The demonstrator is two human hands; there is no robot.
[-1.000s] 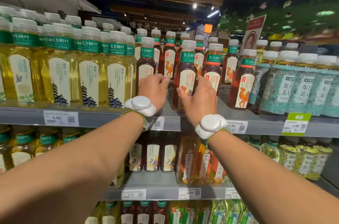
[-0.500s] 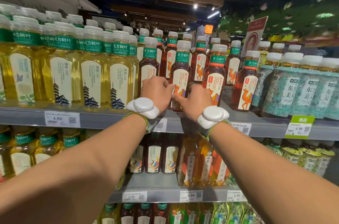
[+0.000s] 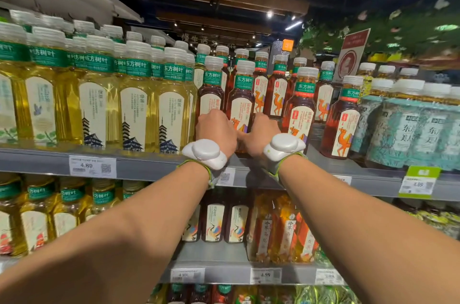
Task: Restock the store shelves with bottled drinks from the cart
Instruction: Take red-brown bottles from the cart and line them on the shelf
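Observation:
Dark red tea bottles with camel labels stand on the grey upper shelf [image 3: 149, 166]. My left hand [image 3: 215, 129] curls round the lower part of the leftmost dark bottle [image 3: 211, 89] at the shelf front. My right hand [image 3: 261, 134] grips the bottle beside it [image 3: 242, 99] from the right, low on its body. Both bottles stand upright, close together. My thumbs touch in front of them. White trackers sit on both wrists.
Yellow green-tea bottles [image 3: 134, 104] fill the shelf to the left. More dark bottles [image 3: 343, 119] and teal-wrapped bottles [image 3: 403, 129] stand to the right. Price tags [image 3: 92, 166] hang on the shelf edge. A lower shelf [image 3: 224, 273] holds more bottles.
My right hand has slid its dark bottle left until it stands next to the bottle in my left hand. The hands have come together.

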